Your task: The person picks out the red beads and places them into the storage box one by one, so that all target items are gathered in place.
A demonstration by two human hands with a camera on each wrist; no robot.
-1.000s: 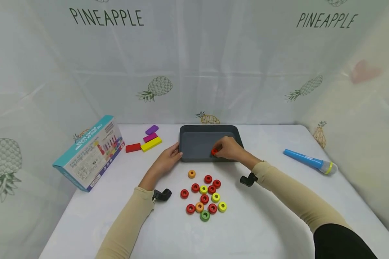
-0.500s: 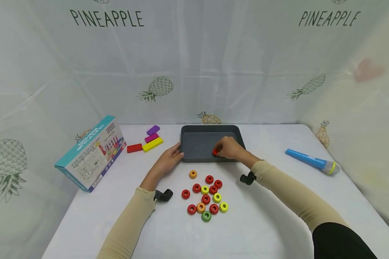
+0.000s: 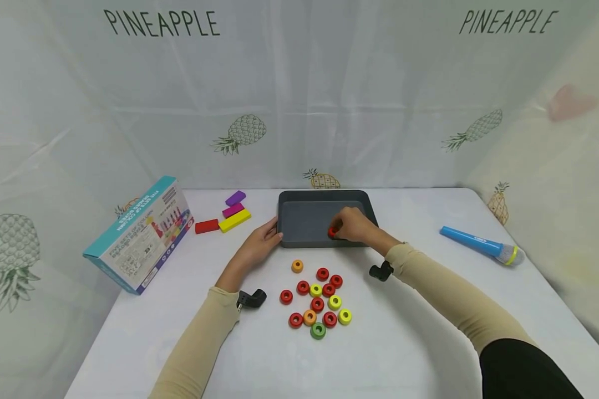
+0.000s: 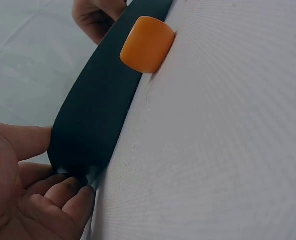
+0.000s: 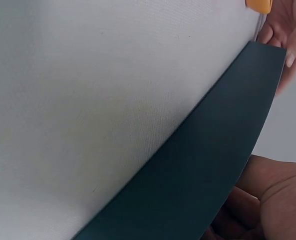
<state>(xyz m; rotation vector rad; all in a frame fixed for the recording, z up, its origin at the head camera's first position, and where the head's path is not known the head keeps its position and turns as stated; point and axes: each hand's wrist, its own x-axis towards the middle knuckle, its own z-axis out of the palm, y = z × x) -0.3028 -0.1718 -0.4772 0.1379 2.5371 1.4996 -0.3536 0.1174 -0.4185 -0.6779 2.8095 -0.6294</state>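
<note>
Pinching a red ring [image 3: 332,233] inside the gray tray [image 3: 299,221], the right hand [image 3: 353,226] might have dropped it crooked; the left hand [image 3: 259,245] steadied the tray's corner, fingers resting.

Two long beige close-fitting sleeves run right down to the wrists, left sleeve [image 3: 199,338] and right sleeve [image 3: 444,291] alike; a small black wrist-mounted camera [image 3: 250,299] sits at the left cuff, another black camera [image 3: 381,272] at the right, and dark black clothing [image 3: 524,371] shows at the right shoulder
</note>
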